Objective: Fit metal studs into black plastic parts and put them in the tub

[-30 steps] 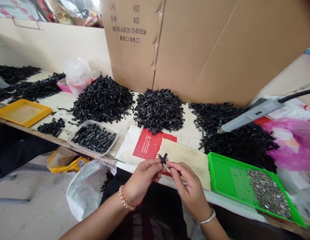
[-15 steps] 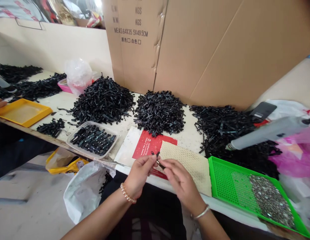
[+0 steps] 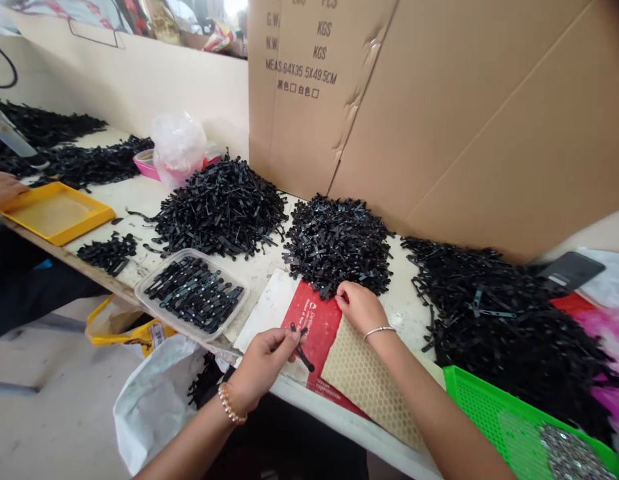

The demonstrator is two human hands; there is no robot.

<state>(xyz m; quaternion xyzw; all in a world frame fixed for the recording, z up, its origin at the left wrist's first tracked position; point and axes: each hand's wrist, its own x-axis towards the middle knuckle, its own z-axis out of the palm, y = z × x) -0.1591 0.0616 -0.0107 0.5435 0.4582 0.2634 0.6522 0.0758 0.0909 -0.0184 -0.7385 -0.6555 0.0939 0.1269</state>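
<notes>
My left hand (image 3: pixel 262 363), with a beaded bracelet on the wrist, pinches thin black strips (image 3: pixel 305 360) with rounded ends between thumb and fingers, over the edge of a red and white printed sheet (image 3: pixel 309 313). My right hand (image 3: pixel 363 308) is at the front edge of the middle pile of black strips (image 3: pixel 339 240). Its fingertips are drawn together, and whatever is between them is hidden. Beneath the right forearm lies a cream honeycomb-patterned mat (image 3: pixel 374 380), partly over the red sheet. Left of my hands, a clear plastic tub (image 3: pixel 242 310) holds rows of similar black strips.
Larger strip piles stand at the left (image 3: pixel 224 207) and right (image 3: pixel 494 313). A green tray (image 3: pixel 469 400) with small metal pieces sits at the front right. A phone (image 3: pixel 572 272) rests behind it. Another person's hand (image 3: pixel 4 189) touches a yellow tray (image 3: pixel 59 230). Cardboard (image 3: pixel 439 133) stands behind.
My hands, together at the strips before, are now apart. The right has moved forward to the middle pile; the left keeps the strips, lower and farther left. The view has shifted.
</notes>
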